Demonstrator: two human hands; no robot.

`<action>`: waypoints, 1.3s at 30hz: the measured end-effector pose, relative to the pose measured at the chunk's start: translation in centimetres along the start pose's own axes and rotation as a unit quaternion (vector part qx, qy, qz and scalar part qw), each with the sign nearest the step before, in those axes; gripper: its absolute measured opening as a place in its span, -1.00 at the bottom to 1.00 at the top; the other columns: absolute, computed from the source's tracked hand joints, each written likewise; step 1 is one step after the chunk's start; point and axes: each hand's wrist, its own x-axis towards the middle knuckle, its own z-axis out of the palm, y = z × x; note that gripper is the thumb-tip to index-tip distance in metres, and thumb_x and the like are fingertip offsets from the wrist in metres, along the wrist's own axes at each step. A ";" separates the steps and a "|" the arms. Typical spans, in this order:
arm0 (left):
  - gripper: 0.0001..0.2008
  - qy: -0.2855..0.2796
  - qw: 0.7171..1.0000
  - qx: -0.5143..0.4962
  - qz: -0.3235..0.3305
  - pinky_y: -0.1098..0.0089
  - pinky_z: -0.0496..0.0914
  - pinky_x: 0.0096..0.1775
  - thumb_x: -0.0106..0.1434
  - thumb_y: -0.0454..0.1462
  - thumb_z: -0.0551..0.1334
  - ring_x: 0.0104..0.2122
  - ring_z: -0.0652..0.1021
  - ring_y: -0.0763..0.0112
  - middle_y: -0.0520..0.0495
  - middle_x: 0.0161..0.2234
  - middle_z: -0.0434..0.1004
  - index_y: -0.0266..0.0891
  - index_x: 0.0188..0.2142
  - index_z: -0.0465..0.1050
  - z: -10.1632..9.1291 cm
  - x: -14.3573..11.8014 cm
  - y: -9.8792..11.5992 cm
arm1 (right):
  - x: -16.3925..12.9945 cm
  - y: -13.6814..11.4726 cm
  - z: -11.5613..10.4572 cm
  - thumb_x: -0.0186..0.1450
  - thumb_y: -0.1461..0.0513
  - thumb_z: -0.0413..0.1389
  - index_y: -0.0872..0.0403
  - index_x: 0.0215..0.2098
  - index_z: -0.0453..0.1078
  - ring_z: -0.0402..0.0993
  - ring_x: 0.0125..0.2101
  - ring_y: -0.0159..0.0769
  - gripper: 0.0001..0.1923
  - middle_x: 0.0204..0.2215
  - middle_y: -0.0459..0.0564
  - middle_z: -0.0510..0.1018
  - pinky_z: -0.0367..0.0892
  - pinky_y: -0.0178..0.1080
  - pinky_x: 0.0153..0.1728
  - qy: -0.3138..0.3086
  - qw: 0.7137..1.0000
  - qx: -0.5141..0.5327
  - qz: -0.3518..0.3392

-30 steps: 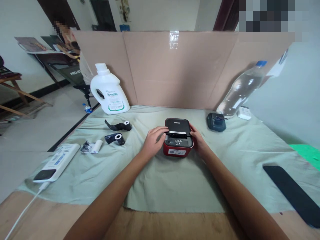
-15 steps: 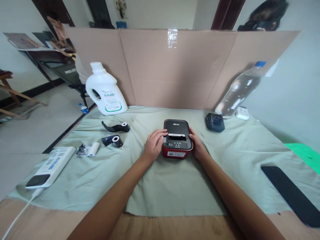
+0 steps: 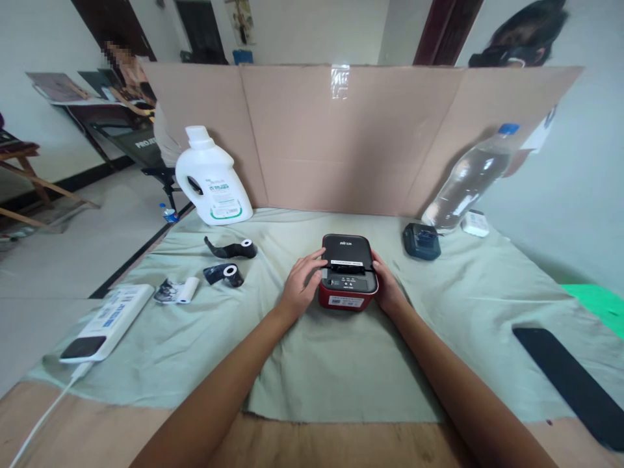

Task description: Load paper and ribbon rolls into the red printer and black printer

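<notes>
A small red and black thermal printer point(image 3: 347, 250) stands on the cloth between my hands, its lid down. My left hand point(image 3: 301, 286) is open, with stretched fingers touching the printer's left edge near the lid seam. My right hand point(image 3: 389, 286) curls round the right side, fingertips at the upper edge; its palm is partly hidden. To the left lie a black paper roll point(image 3: 234, 249) with its strip trailing, another dark roll point(image 3: 233, 274), and a white roll point(image 3: 185, 290) with a printed end.
A cardboard screen point(image 3: 341, 143) closes off the back. Before it stand a white detergent jug point(image 3: 217, 182) and a leaning water bottle point(image 3: 468, 175). A black box-like device point(image 3: 422, 241), a phone point(image 3: 560, 377) and a corded power strip point(image 3: 110, 322) lie around. People sit beyond.
The view has shifted slightly, so everything appears a little lower and further right. Both hands keep their places at the printer.
</notes>
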 end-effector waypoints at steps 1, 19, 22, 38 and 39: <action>-0.70 -0.003 1.000 0.002 -0.004 0.04 0.34 0.21 0.47 -0.16 0.03 0.20 0.46 0.22 -0.19 0.25 0.43 -0.16 0.01 0.47 0.0 0.0 -0.1 | 0.0 0.0 0.0 0.24 -0.08 0.06 -0.03 0.36 0.21 0.33 0.27 -0.01 -0.24 0.31 0.01 0.37 0.27 0.01 0.24 -0.001 1.000 -0.007 -0.001; -0.67 0.004 1.000 -0.008 0.010 0.03 0.33 0.21 0.49 -0.15 -0.04 0.22 0.41 0.23 -0.24 0.30 0.34 -0.18 0.00 0.43 0.9 -0.5 -1.0 | 0.0 0.4 0.2 0.24 -0.19 0.00 -0.04 0.38 0.18 0.32 0.28 -0.03 -0.17 0.33 0.03 0.35 0.31 0.00 0.21 0.012 0.997 -0.075 -0.025; -0.66 -0.002 1.000 0.013 0.016 0.05 0.33 0.20 0.49 -0.14 -0.04 0.22 0.42 0.23 -0.23 0.30 0.35 -0.18 0.02 0.44 0.8 -0.5 -0.5 | 0.1 0.6 -0.1 0.26 -0.20 -0.02 -0.03 0.39 0.16 0.32 0.28 -0.03 -0.17 0.33 0.04 0.34 0.31 -0.01 0.21 0.006 0.995 -0.088 -0.038; -0.70 -0.109 0.875 0.421 -0.211 -0.04 0.16 0.21 0.32 -0.17 0.20 0.16 0.46 0.01 -0.07 0.16 0.53 -0.03 0.01 0.54 -15.2 3.4 -5.8 | 0.2 1.4 -0.4 0.21 -0.07 0.20 -0.15 0.15 0.43 0.28 0.31 -0.01 -0.44 0.25 -0.12 0.46 0.21 0.02 0.31 0.024 0.998 0.060 -0.019; -0.70 -0.100 0.874 0.425 -0.211 -0.05 0.16 0.20 0.31 -0.17 0.20 0.14 0.47 0.02 -0.08 0.13 0.55 -0.05 0.01 0.53 -15.0 3.4 -6.0 | 0.2 1.4 -0.5 0.21 -0.08 0.20 -0.16 0.16 0.42 0.28 0.31 -0.01 -0.43 0.26 -0.13 0.45 0.21 0.01 0.31 0.025 0.998 0.056 -0.019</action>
